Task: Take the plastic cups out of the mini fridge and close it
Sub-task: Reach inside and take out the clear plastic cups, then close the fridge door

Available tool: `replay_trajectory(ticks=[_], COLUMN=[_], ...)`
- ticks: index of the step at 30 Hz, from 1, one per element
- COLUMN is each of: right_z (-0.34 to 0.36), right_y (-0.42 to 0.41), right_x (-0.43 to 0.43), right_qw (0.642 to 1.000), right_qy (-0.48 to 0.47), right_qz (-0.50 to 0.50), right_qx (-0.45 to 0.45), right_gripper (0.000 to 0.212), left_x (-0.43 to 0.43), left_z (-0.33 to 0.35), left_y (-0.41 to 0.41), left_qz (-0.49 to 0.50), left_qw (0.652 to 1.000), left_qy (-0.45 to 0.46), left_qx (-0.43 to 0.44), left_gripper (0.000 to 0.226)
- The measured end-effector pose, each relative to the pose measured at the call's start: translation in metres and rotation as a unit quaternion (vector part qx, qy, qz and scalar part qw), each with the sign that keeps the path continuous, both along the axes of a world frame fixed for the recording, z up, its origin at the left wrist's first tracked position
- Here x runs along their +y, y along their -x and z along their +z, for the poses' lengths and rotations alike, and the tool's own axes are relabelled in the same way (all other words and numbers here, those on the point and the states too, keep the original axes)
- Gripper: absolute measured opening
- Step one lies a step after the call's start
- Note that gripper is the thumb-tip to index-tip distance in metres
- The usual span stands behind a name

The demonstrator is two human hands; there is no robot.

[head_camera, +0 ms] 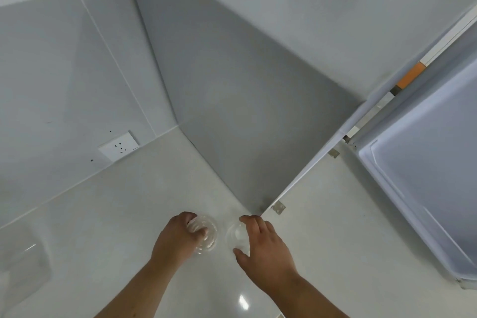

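Note:
Two clear plastic cups stand upright and side by side on a white glossy surface, close to the foot of a grey upright panel. My left hand (178, 239) grips the left cup (207, 233) from its left side, with fingers over the rim. My right hand (267, 248) holds the right cup (235, 236) between thumb and fingers from its right side. The mini fridge door (423, 175) stands open at the right, its pale inner liner facing me. The inside of the fridge is out of view.
The grey upright panel (245, 124) rises just behind the cups. A white wall socket (119, 146) sits low on the tiled wall at left. Small metal brackets (278, 208) lie at the base of the white edge beside the door.

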State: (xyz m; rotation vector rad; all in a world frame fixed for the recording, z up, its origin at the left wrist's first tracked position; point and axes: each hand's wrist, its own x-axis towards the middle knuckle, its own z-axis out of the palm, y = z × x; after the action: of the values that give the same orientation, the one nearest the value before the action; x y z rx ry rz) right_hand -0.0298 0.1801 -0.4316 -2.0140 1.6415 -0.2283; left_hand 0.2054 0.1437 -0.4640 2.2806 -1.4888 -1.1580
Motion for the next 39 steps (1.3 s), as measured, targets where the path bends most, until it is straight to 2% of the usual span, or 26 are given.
replay_trajectory(ticks=[6,16,27,33,39], right_z=[-0.006,0.004,0.060,0.102,0.148], right_y=[-0.001,0.012,0.060,0.097,0.138], right_x=[0.001,0.002,0.008,0.011,0.017], right_qw=[1.000,1.000,0.996,0.990,0.985], right_qy=[-0.005,0.010,0.080,0.132,0.150], right_qz=[0.011,0.005,-0.005,-0.030,-0.051], right_qx=[0.008,0.013,0.026,0.041,0.067], right_gripper=[0.060,0.073,0.073,0.069,0.076], left_x=[0.004,0.009,0.010,0.020,0.028], left_z=[0.004,0.022,0.089,0.127,0.166], left_y=[0.003,0.007,0.037,0.072,0.120], left_qz=[-0.025,-0.001,-0.068,-0.119,-0.170], left_qw=[0.998,0.996,0.976,0.963,0.946], left_qy=[0.036,0.079,0.201,0.239,0.273], left_qx=[-0.052,-0.043,-0.052,-0.045,-0.037], left_gripper=[0.046,0.056,0.048,0.057,0.058])
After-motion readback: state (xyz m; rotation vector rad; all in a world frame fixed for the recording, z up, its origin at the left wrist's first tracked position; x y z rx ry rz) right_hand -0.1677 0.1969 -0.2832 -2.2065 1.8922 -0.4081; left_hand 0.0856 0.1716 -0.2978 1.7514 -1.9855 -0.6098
